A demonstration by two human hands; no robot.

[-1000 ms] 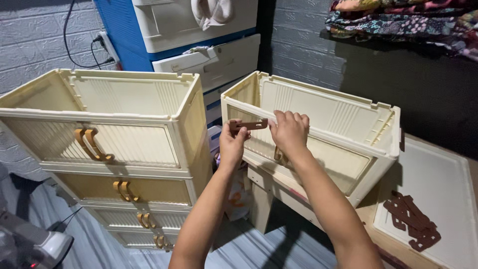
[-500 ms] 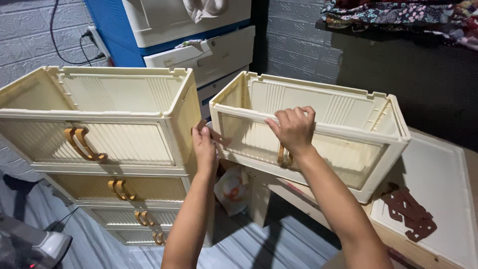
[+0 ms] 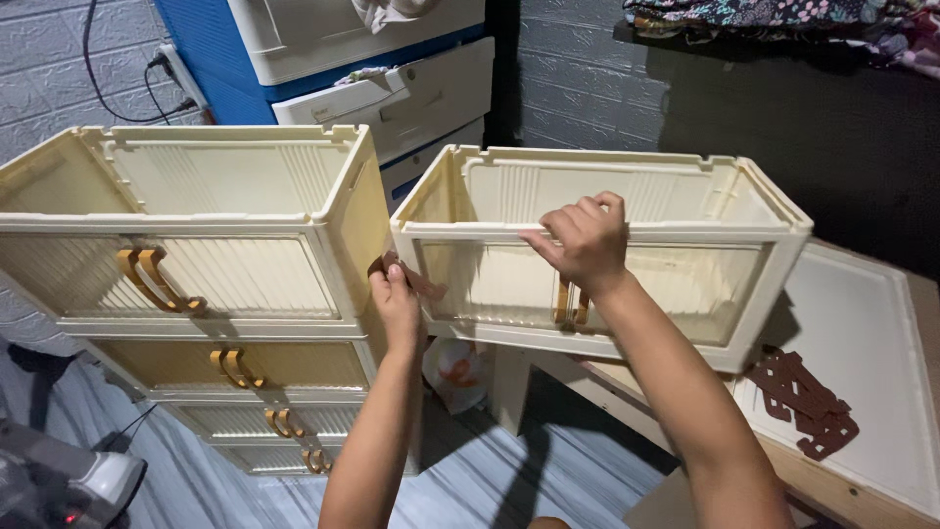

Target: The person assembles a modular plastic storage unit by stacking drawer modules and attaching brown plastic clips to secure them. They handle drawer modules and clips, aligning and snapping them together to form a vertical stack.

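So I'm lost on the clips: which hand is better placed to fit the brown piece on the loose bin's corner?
Probably the left hand: it already pinches the brown piece against the bin's near-left corner. The right hand grips the front rim, steadying it.

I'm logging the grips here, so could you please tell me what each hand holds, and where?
Left hand pinches a small brown clip by its end; right hand grips the cream bin by its front top rim.

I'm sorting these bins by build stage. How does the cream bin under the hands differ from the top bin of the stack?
The single bin sits apart on a white panel, gripped by the right hand; the stacked bin tops a stack of similar units. The left hand holds a brown piece at the single bin's corner. Both are cream and open-topped, with amber handles.
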